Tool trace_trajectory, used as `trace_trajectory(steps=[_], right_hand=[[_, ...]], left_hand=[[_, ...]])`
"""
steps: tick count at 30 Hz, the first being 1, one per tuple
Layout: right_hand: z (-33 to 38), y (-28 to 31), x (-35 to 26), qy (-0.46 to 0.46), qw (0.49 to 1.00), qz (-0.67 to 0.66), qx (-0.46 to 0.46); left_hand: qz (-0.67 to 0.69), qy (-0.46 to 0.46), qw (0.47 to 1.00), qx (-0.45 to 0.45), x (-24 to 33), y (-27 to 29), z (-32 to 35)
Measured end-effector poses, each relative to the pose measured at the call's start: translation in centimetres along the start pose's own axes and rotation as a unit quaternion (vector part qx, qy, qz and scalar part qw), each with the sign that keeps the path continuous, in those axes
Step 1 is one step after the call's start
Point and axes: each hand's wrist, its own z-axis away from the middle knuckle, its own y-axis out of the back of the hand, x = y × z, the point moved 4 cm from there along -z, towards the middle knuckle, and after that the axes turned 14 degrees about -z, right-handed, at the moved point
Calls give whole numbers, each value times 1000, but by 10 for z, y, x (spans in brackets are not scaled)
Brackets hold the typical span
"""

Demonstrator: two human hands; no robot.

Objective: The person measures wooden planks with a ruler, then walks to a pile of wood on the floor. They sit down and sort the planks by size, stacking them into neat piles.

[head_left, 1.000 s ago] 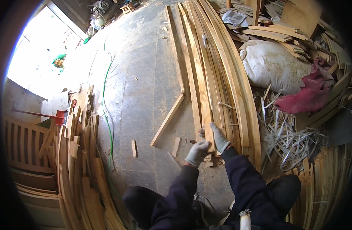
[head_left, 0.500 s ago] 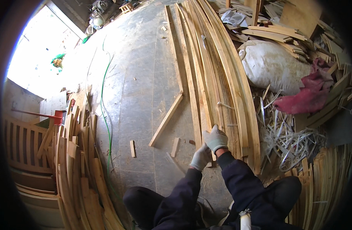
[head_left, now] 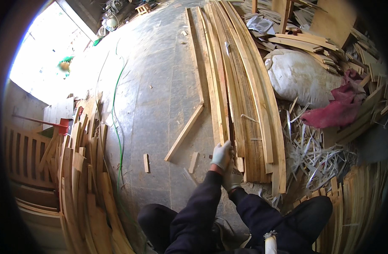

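Observation:
In a pale work glove, my left hand [head_left: 222, 155] is closed around the near end of a long wooden strip [head_left: 222, 122]. My right hand [head_left: 232, 177], also gloved, lies just below and right of it, close against it. The fingers of that hand are mostly hidden, so whether it grips the strip does not show. Right beside the held piece lies a row of long wooden strips [head_left: 250, 127], running away from me across the floor. A thin white band [head_left: 249, 118] lies across some of them.
A short slat [head_left: 184, 133] and small offcuts [head_left: 146, 163] lie left of the strips. Further left are a green hose [head_left: 115, 103] and stacked boards [head_left: 77, 169]. To the right are a stuffed white sack [head_left: 301, 78], red cloth [head_left: 335, 108] and tangled white straps [head_left: 316, 156].
My left hand has moved forward onto the strip's end. My right hand has drawn back toward me, from ahead of the left hand to below it.

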Motion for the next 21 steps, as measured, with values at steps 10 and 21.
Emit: trace_trajectory(steps=[10, 21], right_hand=[[5, -5, 1, 79, 997, -21, -8], [-23, 9, -56, -86, 882, -436, -157]], left_hand=[[62, 13, 997, 33, -13, 6, 8], [-677, -39, 646, 350, 39, 203, -32]])
